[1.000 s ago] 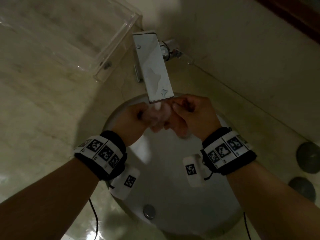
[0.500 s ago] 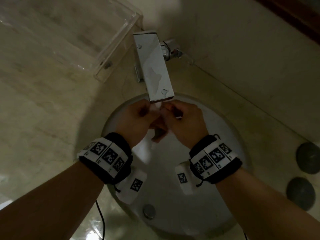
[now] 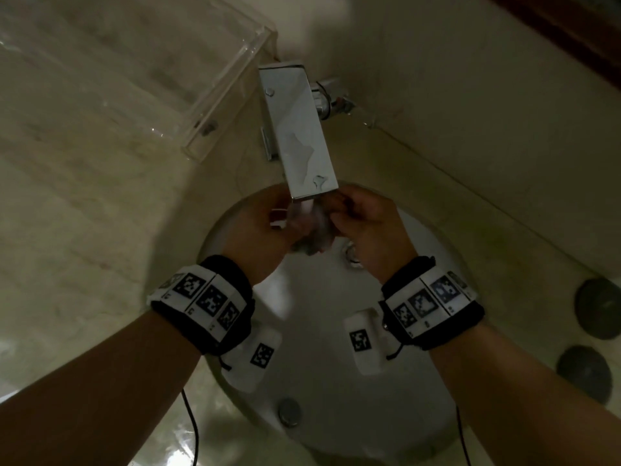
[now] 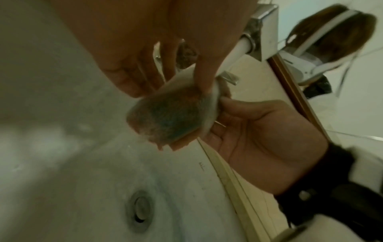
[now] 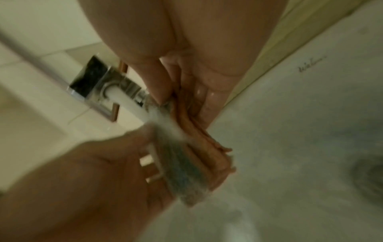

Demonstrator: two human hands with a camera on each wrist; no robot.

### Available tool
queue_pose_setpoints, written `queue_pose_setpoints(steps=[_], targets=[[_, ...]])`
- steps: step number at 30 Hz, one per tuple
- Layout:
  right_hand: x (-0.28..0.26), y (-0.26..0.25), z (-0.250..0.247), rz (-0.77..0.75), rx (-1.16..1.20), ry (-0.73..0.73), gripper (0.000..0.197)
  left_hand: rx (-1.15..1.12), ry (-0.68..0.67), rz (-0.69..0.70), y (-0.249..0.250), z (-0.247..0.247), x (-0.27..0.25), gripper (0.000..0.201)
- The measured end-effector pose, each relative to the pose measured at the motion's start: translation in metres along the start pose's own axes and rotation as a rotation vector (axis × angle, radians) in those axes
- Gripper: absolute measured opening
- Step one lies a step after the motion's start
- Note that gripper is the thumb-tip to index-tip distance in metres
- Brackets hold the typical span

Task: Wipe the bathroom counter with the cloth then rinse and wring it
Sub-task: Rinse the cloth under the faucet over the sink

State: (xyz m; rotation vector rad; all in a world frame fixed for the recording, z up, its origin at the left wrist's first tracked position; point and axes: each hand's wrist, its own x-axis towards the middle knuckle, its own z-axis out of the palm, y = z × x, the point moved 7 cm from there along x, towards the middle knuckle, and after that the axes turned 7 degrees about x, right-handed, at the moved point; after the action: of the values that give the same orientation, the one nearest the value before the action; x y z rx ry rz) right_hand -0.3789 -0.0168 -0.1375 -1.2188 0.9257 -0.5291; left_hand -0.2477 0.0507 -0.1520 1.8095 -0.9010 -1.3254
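A small wet cloth (image 3: pixel 314 238), grey-green on one side and orange-pink on the other, hangs folded between both hands under the chrome faucet (image 3: pixel 299 142). Water (image 5: pixel 145 111) runs from the spout onto the cloth (image 5: pixel 186 163). My left hand (image 3: pixel 285 223) pinches the cloth's (image 4: pixel 172 117) upper edge with thumb and fingers (image 4: pixel 204 73). My right hand (image 3: pixel 336 216) holds the other side, with its fingers (image 5: pixel 207 101) laid along the folds and its thumb pressing from the front. Both hands are over the white sink basin (image 3: pixel 336 348).
The drain (image 4: pixel 140 206) lies below the hands. A clear acrylic tray (image 3: pixel 218 95) stands on the marble counter (image 3: pixel 84 230) at the back left. Two dark round stones (image 3: pixel 598 307) lie on the counter at the right. The wall is close behind the faucet.
Both hands have kept working the cloth under the stream. The right wrist swung left toward the left hand, then back right. The cloth now shows hanging between the hands.
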Motion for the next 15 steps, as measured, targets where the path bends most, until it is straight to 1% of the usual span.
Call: queue_pose_setpoints(steps=[2, 3, 5, 6, 8, 10, 13, 14, 15], targets=[[0.002, 0.002, -0.003, 0.05, 0.101, -0.004, 0.036, -0.056, -0.07, 0.031, 0.006, 0.006, -0.001, 0.021], [0.001, 0.002, -0.004, 0.072, 0.104, -0.001, 0.031, -0.056, -0.086, 0.037, 0.008, 0.008, -0.001, 0.021], [0.0, -0.001, -0.005, 0.068, -0.001, 0.019, 0.019, 0.019, -0.053, 0.028, 0.01, 0.008, -0.002, 0.021], [0.0, 0.0, -0.007, 0.059, -0.081, 0.03, 0.022, 0.066, -0.036, 0.033, 0.011, 0.008, -0.003, 0.021], [0.001, 0.0, -0.006, 0.033, -0.233, 0.03, 0.038, 0.154, -0.025, 0.055, 0.014, 0.009, -0.005, 0.015], [0.001, -0.003, -0.003, -0.009, -0.306, 0.009, 0.04, 0.228, -0.028, 0.093, 0.016, 0.01, -0.007, 0.009], [0.003, -0.01, -0.003, -0.082, -0.308, 0.004, 0.022, 0.205, -0.074, 0.101, 0.016, 0.011, -0.007, 0.015], [0.002, -0.012, -0.005, -0.092, -0.286, 0.012, 0.018, 0.199, -0.087, 0.09, 0.015, 0.011, -0.007, 0.016], [0.003, -0.012, -0.008, -0.09, -0.252, 0.019, 0.016, 0.188, -0.107, 0.08, 0.015, 0.012, -0.007, 0.014]])
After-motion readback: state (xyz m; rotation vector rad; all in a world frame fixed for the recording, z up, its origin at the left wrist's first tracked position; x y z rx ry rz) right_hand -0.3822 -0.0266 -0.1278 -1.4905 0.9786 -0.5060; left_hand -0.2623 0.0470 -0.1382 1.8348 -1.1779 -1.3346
